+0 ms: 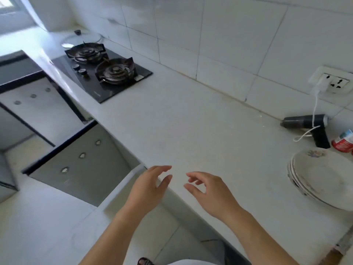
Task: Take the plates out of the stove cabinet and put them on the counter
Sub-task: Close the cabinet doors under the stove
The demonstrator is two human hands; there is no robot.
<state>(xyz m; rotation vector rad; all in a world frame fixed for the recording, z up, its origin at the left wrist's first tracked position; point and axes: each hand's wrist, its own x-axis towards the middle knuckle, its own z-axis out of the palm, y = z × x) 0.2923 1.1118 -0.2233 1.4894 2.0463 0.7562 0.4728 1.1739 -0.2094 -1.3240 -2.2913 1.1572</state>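
Note:
A stack of white plates with a flower print [322, 178] rests on the white counter [191, 121] at the right. My left hand [147, 190] hovers over the counter's front edge, fingers apart and holding nothing. My right hand [208, 192] is just right of it above the counter, also empty with spread fingers. Both hands are well left of the plates. Below the counter two cabinet doors stand swung out: a grey one [86, 161] near my left hand and a white one [38, 109] under the gas stove [103, 71]. The cabinet insides are hidden.
A black hair dryer [309, 127] with a white cord lies at the back right, plugged into a wall socket [332, 83]. A red and white can [343, 142] lies beside it. A glass lid [82, 38] sits behind the stove. The tiled wall runs along the counter's back.

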